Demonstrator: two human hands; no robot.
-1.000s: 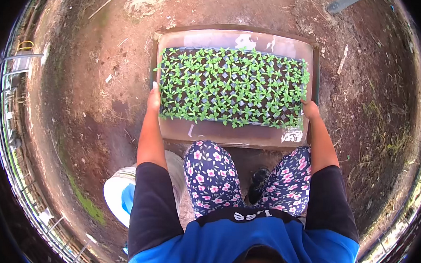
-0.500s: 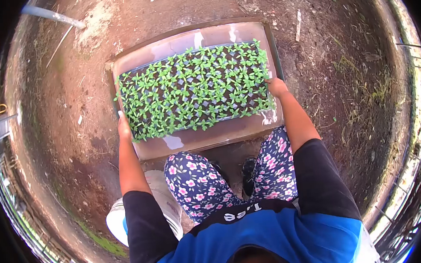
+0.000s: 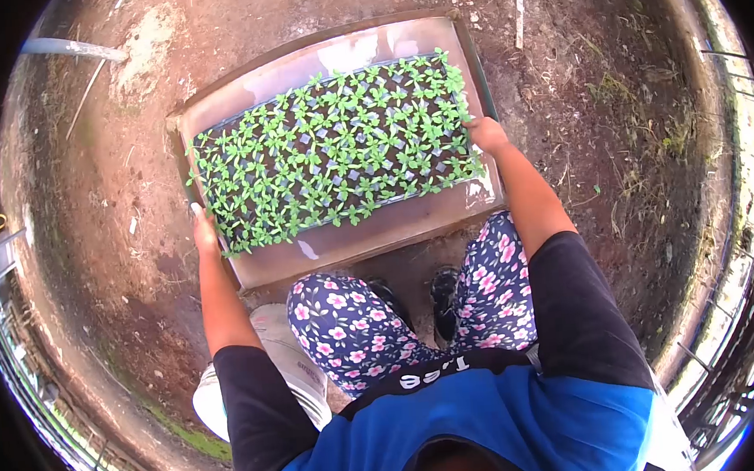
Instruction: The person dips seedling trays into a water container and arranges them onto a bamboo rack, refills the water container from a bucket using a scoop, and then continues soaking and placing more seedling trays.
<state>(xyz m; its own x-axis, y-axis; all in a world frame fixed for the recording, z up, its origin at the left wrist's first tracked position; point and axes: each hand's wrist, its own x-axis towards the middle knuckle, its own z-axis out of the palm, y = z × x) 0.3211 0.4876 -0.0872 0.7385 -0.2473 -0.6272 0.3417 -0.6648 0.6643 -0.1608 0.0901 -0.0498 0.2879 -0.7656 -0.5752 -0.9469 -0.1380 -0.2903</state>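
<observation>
A dark seedling tray (image 3: 328, 149) full of small green plants lies tilted within a shallow, wide basin (image 3: 343, 244) of brownish water. My left hand (image 3: 206, 229) is closed on the seedling tray's left end, its thumb upward and its other fingers mostly hidden. At the opposite end, my right hand (image 3: 486, 134) grips the tray's edge, thumb on top among the leaves. Bright reflections show on the water beyond the tray and near its right corner.
White buckets (image 3: 294, 361) stand beside my left leg. My knees (image 3: 339, 315) are close to the basin's near rim. A pale post (image 3: 72, 49) rises from the soil at the far left. A thin stick (image 3: 519, 19) lies on the ground beyond the basin's right side.
The view has turned, so the basin and tray appear further left and slanted, with the right end higher. The post has shifted from upper right to upper left. Both hands remain on the tray.
</observation>
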